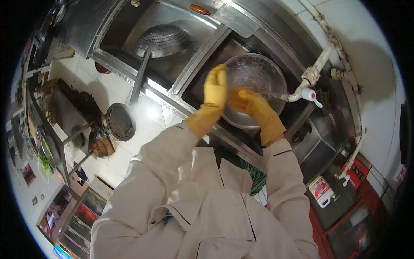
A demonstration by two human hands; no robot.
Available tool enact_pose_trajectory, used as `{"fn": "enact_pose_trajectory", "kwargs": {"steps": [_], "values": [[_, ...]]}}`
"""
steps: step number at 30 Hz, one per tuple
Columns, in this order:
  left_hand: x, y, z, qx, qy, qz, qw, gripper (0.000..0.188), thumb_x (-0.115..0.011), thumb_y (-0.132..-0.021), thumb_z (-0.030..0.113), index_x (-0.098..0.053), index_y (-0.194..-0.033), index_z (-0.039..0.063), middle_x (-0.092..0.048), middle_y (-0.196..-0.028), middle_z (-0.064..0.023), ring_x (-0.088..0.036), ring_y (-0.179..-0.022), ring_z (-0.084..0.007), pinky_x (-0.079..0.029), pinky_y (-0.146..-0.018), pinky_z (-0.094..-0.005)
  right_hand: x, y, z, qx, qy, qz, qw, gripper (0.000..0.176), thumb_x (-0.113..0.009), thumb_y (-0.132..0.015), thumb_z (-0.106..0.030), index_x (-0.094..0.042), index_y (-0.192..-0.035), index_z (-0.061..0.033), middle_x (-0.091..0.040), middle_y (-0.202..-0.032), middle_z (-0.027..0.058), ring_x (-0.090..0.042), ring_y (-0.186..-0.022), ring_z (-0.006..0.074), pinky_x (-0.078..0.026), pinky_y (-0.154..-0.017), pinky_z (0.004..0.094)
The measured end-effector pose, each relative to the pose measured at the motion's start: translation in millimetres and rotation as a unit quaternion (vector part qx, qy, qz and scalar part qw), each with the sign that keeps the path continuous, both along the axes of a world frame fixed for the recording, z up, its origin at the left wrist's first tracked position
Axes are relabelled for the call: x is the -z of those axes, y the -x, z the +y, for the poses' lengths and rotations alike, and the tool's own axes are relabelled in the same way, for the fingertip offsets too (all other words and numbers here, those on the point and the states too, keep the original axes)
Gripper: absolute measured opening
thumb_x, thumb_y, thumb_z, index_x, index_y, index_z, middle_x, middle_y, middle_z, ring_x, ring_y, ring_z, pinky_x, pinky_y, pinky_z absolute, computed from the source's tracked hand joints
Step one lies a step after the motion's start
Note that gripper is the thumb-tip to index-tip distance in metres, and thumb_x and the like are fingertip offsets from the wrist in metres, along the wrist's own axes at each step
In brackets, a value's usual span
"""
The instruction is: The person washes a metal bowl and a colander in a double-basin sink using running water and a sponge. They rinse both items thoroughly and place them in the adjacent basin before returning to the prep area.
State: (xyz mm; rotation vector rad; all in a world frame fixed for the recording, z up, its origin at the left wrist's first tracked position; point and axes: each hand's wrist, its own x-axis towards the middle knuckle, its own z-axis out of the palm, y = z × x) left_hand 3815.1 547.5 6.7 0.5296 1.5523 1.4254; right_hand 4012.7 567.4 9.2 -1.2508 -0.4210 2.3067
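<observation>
My left hand [215,86], in a yellow rubber glove, is raised over the left rim of a round metal basin [255,74], its fingers bent. My right hand [249,102], in a matching glove, is over the basin's lower part; its fingers are blurred, and whether it holds anything is unclear. The basin sits in the middle bay of a stainless steel sink [194,64]. At the basin's right edge is the spout of a tap [292,97] with a white lever handle; water seems to run from it. In the left bay lies a perforated metal strainer [165,39] with a long handle.
The strainer's handle juts over the sink's front edge. A brown-orange object [199,9] lies on the back ledge. Another sink bay [317,142] is to the right, with a white jug [321,191] beyond it. A round dark pan-like thing [120,122] is at left.
</observation>
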Motion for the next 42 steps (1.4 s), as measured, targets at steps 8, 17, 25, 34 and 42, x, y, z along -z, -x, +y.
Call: {"fn": "enact_pose_trajectory", "kwargs": {"steps": [8,17,25,34,42], "values": [[47.1,82.9,-19.8,0.013,0.084,-0.004,0.996,0.035,-0.055,-0.115,0.022,-0.068,-0.141,0.002,-0.074,-0.128,-0.0106,-0.069,-0.107,-0.0161,-0.057,-0.093,-0.0306,38.5,3.0,-13.2,0.191,-0.174,0.154,0.954,0.043,-0.056,-0.114,-0.026,-0.062,-0.151,-0.0037,-0.065,-0.150,0.0198,-0.059,-0.143,0.0326,-0.052,-0.116,0.0497],[20.6,57.9,-4.0,0.069,0.076,-0.087,0.991,0.033,-0.056,-0.114,0.016,-0.066,-0.143,0.002,-0.073,-0.131,-0.0109,-0.070,-0.114,-0.0179,-0.056,-0.101,-0.0315,28.2,-10.4,-23.7,0.059,0.008,-0.196,0.979,0.046,-0.057,-0.113,-0.024,-0.057,-0.156,-0.0084,-0.064,-0.152,0.0182,-0.062,-0.139,0.0284,-0.048,-0.117,0.0378],[-8.6,22.3,5.6,0.144,0.058,-0.104,0.982,0.033,-0.058,-0.110,0.005,-0.066,-0.142,0.002,-0.073,-0.130,-0.0102,-0.070,-0.114,-0.0183,-0.057,-0.102,-0.0316,19.4,0.2,-19.9,-0.430,-0.216,-0.356,0.801,0.048,-0.055,-0.114,-0.036,-0.061,-0.151,-0.0066,-0.070,-0.141,0.0170,-0.064,-0.135,0.0244,-0.050,-0.115,0.0369],[-36.3,-109.5,61.8,0.183,0.091,-0.432,0.878,0.033,-0.064,-0.106,0.017,-0.068,-0.132,-0.001,-0.073,-0.125,-0.0200,-0.073,-0.109,-0.0257,-0.061,-0.091,-0.0369,28.5,12.4,-29.2,0.362,-0.074,0.214,0.904,0.047,-0.047,-0.118,-0.036,-0.054,-0.155,-0.0070,-0.062,-0.151,0.0161,-0.062,-0.136,0.0311,-0.048,-0.120,0.0450],[-25.9,-98.8,38.3,0.313,0.029,0.135,0.940,0.035,-0.065,-0.107,0.024,-0.071,-0.130,-0.001,-0.078,-0.107,-0.0188,-0.078,-0.099,-0.0313,-0.062,-0.085,-0.0384,38.6,11.5,-26.8,0.351,-0.014,0.156,0.923,0.048,-0.049,-0.117,-0.043,-0.058,-0.149,-0.0081,-0.066,-0.142,0.0149,-0.067,-0.123,0.0331,-0.054,-0.107,0.0457]]}}
